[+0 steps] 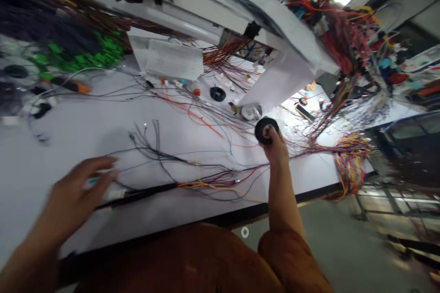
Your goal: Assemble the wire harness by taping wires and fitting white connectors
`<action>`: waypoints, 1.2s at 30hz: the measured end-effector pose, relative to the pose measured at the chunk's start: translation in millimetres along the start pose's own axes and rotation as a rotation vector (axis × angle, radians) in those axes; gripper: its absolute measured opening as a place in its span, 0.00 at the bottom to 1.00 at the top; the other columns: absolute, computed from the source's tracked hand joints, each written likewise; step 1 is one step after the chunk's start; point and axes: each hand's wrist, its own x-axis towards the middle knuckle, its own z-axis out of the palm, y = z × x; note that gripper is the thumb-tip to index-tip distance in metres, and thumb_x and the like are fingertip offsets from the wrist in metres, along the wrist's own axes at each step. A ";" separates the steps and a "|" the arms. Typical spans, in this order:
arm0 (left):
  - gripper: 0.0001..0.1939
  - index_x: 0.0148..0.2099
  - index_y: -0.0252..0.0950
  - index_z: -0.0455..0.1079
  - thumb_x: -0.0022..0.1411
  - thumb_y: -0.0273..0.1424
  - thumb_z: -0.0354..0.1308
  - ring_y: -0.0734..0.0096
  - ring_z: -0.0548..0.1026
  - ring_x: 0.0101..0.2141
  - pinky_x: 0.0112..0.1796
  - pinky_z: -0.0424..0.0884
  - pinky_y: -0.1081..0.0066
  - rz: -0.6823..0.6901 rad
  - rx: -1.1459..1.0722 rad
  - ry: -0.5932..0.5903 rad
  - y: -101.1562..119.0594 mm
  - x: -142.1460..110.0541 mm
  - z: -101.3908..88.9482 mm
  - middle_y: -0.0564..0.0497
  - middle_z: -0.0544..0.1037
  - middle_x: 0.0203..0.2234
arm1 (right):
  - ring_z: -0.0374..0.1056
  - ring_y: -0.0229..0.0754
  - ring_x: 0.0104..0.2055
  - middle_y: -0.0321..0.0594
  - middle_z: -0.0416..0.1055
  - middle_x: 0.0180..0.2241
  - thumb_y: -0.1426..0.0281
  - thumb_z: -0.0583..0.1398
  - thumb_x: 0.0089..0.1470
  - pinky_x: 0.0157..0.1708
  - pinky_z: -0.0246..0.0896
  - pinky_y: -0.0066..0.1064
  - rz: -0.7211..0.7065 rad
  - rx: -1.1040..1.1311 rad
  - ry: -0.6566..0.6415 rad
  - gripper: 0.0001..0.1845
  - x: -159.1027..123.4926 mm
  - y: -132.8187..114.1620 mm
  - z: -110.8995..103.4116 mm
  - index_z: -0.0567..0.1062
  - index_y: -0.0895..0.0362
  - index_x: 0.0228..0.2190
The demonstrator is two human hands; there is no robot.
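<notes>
My right hand [276, 149] grips a roll of black tape [260, 132], with a finger at its core, above the wires on the table. At the lower left, my left hand [74, 197] is slightly blurred, thumb and forefinger apart. A small teal and white piece shows in the gap between them; whether the hand touches it is unclear. Close by the thumb lies a white connector [117, 194] at the end of a black-sleeved wire bundle [151, 190]. From that bundle, red, yellow and dark loose wires [206, 184] fan out toward the right.
Another black tape roll [217, 94] lies farther back near a paper sheet [175, 58]. Green connectors [82, 57] and an orange-and-black tool [74, 85] are at left. A bundle of coloured wires [350, 160] hangs over the table's right edge.
</notes>
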 end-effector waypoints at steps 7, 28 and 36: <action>0.30 0.62 0.44 0.62 0.62 0.49 0.58 0.56 0.78 0.47 0.40 0.79 0.59 0.186 -1.045 -0.710 80.3 -9.4 62.5 0.40 0.72 0.55 | 0.70 0.42 0.41 0.39 0.74 0.41 0.64 0.64 0.57 0.43 0.68 0.36 -0.473 -0.160 -0.850 0.18 -127.8 -29.1 111.9 0.76 0.47 0.50; 0.32 0.64 0.45 0.54 0.62 0.36 0.63 0.53 0.57 0.66 0.59 0.65 0.51 0.493 -0.691 -0.349 77.7 -44.0 79.7 0.38 0.51 0.68 | 0.70 0.46 0.53 0.44 0.62 0.61 0.59 0.68 0.50 0.51 0.72 0.39 -0.060 0.160 -0.720 0.40 -186.8 -0.1 106.5 0.59 0.45 0.61; 0.40 0.65 0.43 0.52 0.55 0.38 0.68 0.62 0.74 0.48 0.44 0.76 0.62 0.256 -0.799 -0.341 85.7 -50.0 103.7 0.41 0.66 0.56 | 0.66 0.47 0.58 0.45 0.63 0.60 0.65 0.61 0.60 0.53 0.70 0.42 -0.324 -0.109 -0.702 0.24 -197.4 -4.9 88.3 0.66 0.47 0.56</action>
